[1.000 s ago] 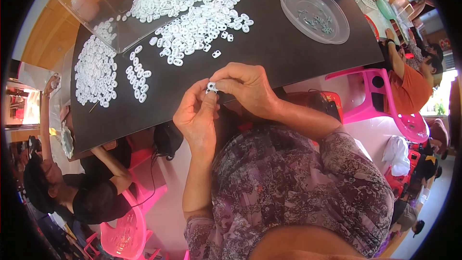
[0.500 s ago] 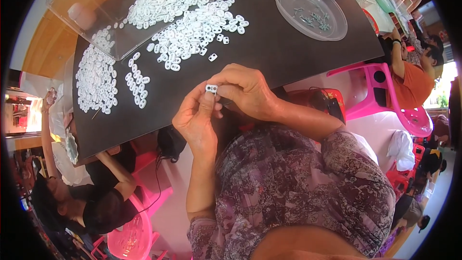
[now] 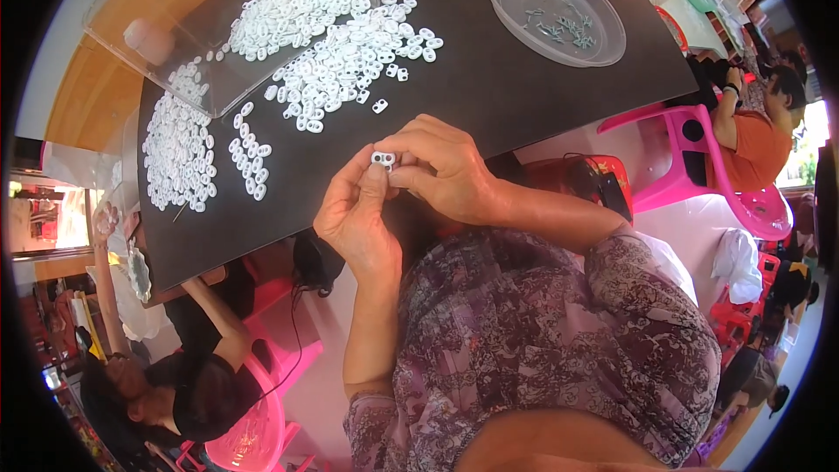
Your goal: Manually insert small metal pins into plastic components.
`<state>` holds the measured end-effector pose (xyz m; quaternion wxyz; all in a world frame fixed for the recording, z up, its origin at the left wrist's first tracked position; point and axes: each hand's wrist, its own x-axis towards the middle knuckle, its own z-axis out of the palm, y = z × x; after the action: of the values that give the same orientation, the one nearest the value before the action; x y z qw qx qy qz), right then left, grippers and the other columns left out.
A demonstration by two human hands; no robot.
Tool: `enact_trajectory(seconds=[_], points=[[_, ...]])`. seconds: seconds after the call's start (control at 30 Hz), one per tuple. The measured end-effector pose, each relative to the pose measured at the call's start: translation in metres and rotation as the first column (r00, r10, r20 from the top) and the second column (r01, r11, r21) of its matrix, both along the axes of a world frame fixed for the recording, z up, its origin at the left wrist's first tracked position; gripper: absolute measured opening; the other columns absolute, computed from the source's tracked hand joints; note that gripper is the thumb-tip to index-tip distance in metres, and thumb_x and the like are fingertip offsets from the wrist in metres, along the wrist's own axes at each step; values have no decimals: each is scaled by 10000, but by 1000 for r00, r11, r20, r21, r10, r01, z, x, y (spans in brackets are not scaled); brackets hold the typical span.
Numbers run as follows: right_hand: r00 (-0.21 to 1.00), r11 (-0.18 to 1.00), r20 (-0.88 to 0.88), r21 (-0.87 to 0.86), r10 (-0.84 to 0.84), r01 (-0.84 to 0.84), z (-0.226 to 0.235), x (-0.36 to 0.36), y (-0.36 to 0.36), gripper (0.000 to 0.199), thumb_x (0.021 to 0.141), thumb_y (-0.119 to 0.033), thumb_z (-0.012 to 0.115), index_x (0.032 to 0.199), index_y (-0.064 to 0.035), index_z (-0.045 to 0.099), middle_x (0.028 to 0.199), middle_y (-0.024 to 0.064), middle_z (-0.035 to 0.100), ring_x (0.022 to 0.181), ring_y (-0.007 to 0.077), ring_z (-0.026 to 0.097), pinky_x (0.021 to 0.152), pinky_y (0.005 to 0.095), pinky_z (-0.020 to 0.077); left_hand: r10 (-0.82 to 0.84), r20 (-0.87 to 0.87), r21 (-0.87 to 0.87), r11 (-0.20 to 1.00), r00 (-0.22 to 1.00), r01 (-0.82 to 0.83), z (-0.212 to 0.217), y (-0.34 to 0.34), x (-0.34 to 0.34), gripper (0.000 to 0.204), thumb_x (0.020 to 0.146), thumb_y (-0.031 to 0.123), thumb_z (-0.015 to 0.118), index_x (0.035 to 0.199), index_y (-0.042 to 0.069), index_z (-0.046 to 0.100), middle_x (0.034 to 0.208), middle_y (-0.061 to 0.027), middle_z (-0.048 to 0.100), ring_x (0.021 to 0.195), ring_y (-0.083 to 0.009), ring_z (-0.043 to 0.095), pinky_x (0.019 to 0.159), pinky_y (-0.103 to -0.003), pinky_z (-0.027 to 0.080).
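A small white two-hole plastic piece point(image 3: 383, 158) is held up just off the table's near edge. My left hand point(image 3: 358, 218) pinches it from below between thumb and fingertips. From the right, my right hand point(image 3: 444, 166) is closed against the same piece, thumb and forefinger at its side. Whether something smaller sits between the fingertips is hidden. Beyond my hands lies a loose heap of similar white pieces point(image 3: 336, 65), with a few strays such as a single white piece point(image 3: 379, 106) at its near side.
The dark table point(image 3: 489, 96) carries another white heap point(image 3: 177, 144), a small group point(image 3: 249, 156), and a clear tray point(image 3: 214, 109) holding more. A round clear lid point(image 3: 516, 44) contains small grey-green bits point(image 3: 568, 31). Co-workers sit left point(image 3: 175, 385) and right point(image 3: 752, 140), near pink chairs point(image 3: 682, 157).
My right thumb has come into sight beside the piece, close to my left thumb. The piece remains in nearly the same spot; the view has shifted slightly.
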<state>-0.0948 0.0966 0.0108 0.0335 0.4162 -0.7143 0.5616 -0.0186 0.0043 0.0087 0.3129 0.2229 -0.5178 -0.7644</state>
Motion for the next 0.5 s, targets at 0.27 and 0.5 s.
enact_trajectory(seconds=[0.27,0.5], points=[[999,1000,-44,-7,9,-9,-2,0,6,283,670,34,651,949,-3,629,795,73,610,713,187,553,605,291,451,-41,3,-72,997,999,41,-6,1,7,211,837,14,594,1032,-63,612,856,-87,636,663,-106,534,587,-212,442],[998,998,-9,-32,62,-62,-3,0,10,238,726,34,628,962,5,632,862,87,614,759,182,571,619,274,457,-88,-61,-90,993,994,82,-7,-4,10,231,822,18,617,1039,-60,605,818,-71,616,665,-106,538,581,-215,452]])
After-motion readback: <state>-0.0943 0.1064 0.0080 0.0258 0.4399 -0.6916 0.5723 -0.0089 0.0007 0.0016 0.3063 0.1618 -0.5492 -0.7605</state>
